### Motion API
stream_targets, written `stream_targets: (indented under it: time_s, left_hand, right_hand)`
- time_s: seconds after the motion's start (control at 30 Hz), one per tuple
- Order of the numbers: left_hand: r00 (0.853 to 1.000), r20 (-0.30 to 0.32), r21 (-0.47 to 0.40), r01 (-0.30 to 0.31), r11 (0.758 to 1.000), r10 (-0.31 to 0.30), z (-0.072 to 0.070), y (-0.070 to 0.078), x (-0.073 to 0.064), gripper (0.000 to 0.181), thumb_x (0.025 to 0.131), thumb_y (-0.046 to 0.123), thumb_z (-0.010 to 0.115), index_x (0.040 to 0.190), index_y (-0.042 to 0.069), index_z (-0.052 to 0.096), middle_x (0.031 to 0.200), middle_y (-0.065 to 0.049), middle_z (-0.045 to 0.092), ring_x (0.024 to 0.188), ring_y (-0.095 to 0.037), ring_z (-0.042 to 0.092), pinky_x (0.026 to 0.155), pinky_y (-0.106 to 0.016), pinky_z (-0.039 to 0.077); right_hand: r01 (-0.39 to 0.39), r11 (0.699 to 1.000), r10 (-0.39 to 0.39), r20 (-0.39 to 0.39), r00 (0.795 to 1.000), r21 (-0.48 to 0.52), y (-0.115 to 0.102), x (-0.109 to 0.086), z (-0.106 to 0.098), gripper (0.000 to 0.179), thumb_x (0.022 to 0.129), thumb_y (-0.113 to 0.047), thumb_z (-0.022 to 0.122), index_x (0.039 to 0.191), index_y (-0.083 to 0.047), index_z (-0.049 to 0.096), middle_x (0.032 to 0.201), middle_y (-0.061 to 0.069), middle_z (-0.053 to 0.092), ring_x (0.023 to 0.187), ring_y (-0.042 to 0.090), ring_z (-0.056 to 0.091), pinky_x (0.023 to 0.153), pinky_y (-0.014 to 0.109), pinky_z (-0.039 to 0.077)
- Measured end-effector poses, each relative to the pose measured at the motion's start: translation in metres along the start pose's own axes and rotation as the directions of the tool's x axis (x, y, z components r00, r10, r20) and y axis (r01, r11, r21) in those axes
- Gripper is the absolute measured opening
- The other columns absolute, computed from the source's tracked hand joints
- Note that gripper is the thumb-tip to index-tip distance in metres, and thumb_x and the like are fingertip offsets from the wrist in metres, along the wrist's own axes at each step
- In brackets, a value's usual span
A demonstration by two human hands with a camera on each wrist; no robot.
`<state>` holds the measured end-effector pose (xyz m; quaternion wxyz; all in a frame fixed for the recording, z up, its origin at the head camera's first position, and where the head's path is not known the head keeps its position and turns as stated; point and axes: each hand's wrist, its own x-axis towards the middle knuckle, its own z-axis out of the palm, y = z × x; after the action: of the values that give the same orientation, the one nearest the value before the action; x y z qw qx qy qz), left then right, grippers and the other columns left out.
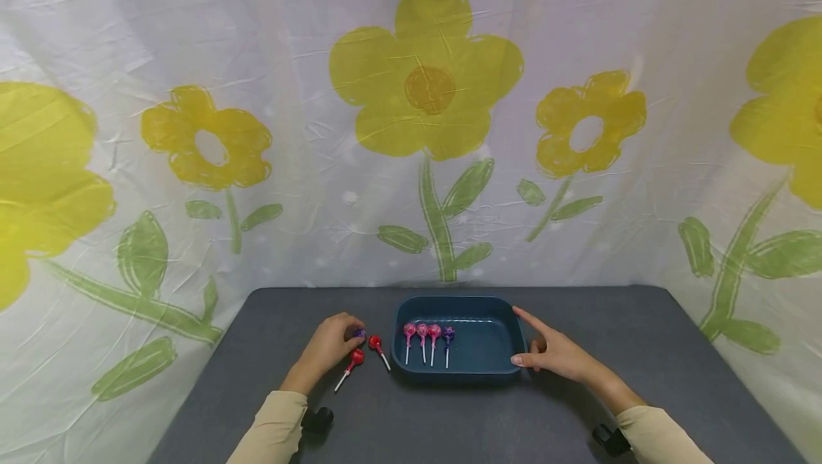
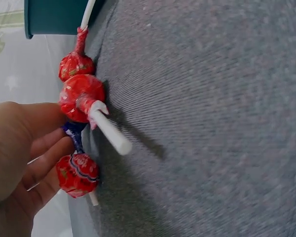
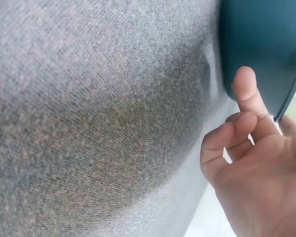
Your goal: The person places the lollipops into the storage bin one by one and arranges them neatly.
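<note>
My left hand [image 1: 329, 343] is bent over a purple lollipop [image 1: 360, 334] just left of the tray, thumb and fingertips nearly together with the wrapped candy pinched between them; how firmly, I cannot tell. My right hand [image 1: 557, 355] is at the tray's right end, thumb and forefinger spread wide and touching its two right corners, the other fingers bent beneath.

Close by my left fingers, left of the tray, lie two red lollipops. One red lollipop [image 1: 375, 343] sits nearer the tray, its white stick slanting toward the near left corner; the other red lollipop [image 1: 356, 357] points its stick away from the tray, toward me. My left wrist view also shows a red wrapped ball [image 2: 78, 175] against my fingers, partly overlapping purple wrapper.

The teal tray [image 1: 491, 339] holds a row in its left half: three pink lollipops [image 1: 422, 330], then a second purple lollipop [image 1: 449, 334] on their right, all with sticks toward me.

Under the tray spreads a dark grey tabletop [image 1: 475, 414]; behind it hangs a white cloth [image 1: 308, 164] printed with yellow flowers [image 1: 430, 50].
</note>
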<state>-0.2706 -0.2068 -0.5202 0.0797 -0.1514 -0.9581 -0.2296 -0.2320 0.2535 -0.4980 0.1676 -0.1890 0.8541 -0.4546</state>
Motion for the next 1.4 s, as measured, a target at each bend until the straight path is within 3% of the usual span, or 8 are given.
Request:
stream_targets:
  time_s: [0.3,0.5,0.7,1.0,1.27,1.4]
  left_hand:
    - [0.997,0.044,-0.017,-0.063,0.998,0.064,-0.001,-0.005,0.001,0.035,0.077,0.000,0.080,0.109,0.011,0.074,0.097,-0.003,0.070,0.077,-0.012,0.065,0.068,-0.030,0.055]
    - [0.997,0.047,-0.011,-0.066,0.998,0.066,0.000,-0.007,0.002,0.030,0.078,-0.002,0.078,0.104,0.013,0.076,0.093,-0.001,0.067,0.077,-0.012,0.067,0.067,-0.027,0.055]
    - [0.997,-0.059,-0.011,-0.044,0.999,0.043,-0.011,-0.001,0.003,0.027,0.081,0.006,0.080,0.105,0.016,0.075,0.095,0.000,0.068,0.081,-0.013,0.063,0.073,-0.035,0.055]
    - [0.973,-0.223,-0.125,-0.087,0.988,0.058,-0.023,0.008,0.009,0.026,0.083,0.005,0.077,0.108,0.012,0.073,0.100,-0.002,0.066,0.088,-0.019,0.070,0.078,-0.037,0.059]
    - [0.969,-0.244,-0.206,-0.101,0.973,0.048,-0.024,0.020,0.011,0.027,0.084,0.007,0.077,0.110,0.013,0.072,0.102,-0.001,0.066,0.087,-0.017,0.071,0.079,-0.035,0.060]
    - [0.968,-0.249,-0.226,-0.101,0.969,0.043,-0.026,0.030,0.014,0.027,0.085,0.009,0.078,0.110,0.016,0.072,0.103,-0.001,0.067,0.087,-0.016,0.071,0.077,-0.034,0.060]
  right_hand:
    - [-0.004,1.000,0.004,0.002,1.000,0.002,0.001,0.000,0.000,0.092,0.093,-0.030,0.070,0.161,-0.027,0.008,0.071,0.025,0.063,0.055,0.031,0.050,0.051,0.027,0.040]
    - [-0.001,1.000,0.001,0.007,1.000,0.012,0.000,0.000,0.000,0.092,0.093,-0.030,0.069,0.161,-0.025,0.008,0.070,0.025,0.062,0.056,0.034,0.049,0.051,0.027,0.039]
    - [0.001,1.000,-0.001,0.003,1.000,0.011,-0.001,0.000,0.000,0.092,0.093,-0.030,0.070,0.161,-0.024,0.008,0.069,0.027,0.059,0.056,0.032,0.050,0.053,0.027,0.039]
    - [-0.002,1.000,0.002,-0.006,1.000,-0.019,-0.001,0.001,0.000,0.093,0.092,-0.032,0.071,0.161,-0.024,0.009,0.070,0.021,0.064,0.057,0.031,0.052,0.053,0.027,0.039]
    - [-0.005,1.000,0.005,0.016,1.000,0.022,-0.001,0.000,0.000,0.094,0.093,-0.032,0.069,0.161,-0.022,0.005,0.075,0.027,0.065,0.064,0.033,0.060,0.062,0.035,0.051]
    - [0.004,1.000,-0.005,0.015,1.000,0.020,-0.001,-0.001,0.001,0.094,0.093,-0.031,0.069,0.161,-0.022,0.005,0.075,0.027,0.064,0.063,0.032,0.060,0.061,0.035,0.051]
